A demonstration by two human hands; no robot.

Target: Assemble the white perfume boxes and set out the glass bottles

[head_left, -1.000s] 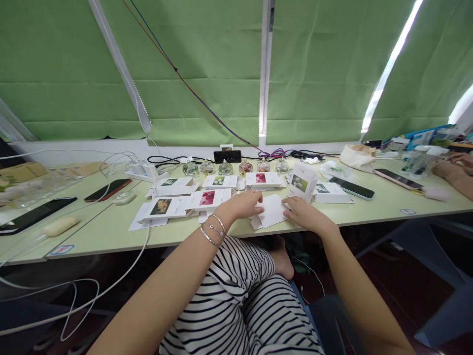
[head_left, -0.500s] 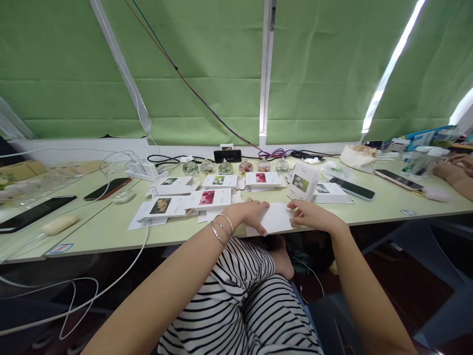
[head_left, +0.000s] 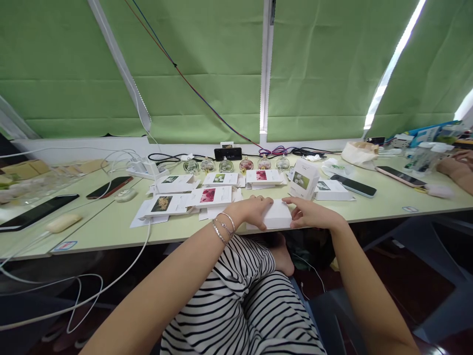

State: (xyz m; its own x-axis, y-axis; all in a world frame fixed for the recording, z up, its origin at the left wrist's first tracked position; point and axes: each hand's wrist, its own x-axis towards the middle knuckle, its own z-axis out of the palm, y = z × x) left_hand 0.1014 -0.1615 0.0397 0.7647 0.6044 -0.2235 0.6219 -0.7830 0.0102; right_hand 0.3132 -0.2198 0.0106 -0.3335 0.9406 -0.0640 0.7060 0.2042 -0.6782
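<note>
A plain white cardboard box (head_left: pixel 278 215) lies at the table's front edge, its raised side walls showing. My left hand (head_left: pixel 257 211) grips its left side, fingers over the top and thumb at the near corner. On the opposite side, my right hand (head_left: pixel 301 212) curls its fingers and thumb against the box. An upright white box with a green-and-white flower picture (head_left: pixel 303 180) stands just behind my right hand. To the left lie a box with a pink flower picture (head_left: pixel 212 196) and one with a yellow flower picture (head_left: pixel 168 204), their end flaps open.
Several round glass bottles (head_left: pixel 247 164) line up at the back before a black phone showing a clock (head_left: pixel 228 153). Another dark phone (head_left: pixel 354 186) lies to the right, near a cloth pouch (head_left: pixel 359 155). A white cable (head_left: pixel 142 246) hangs over the front edge.
The white piece between my hands was flat and now stands up as a box with walls. My hands have closed in on its two sides.
</note>
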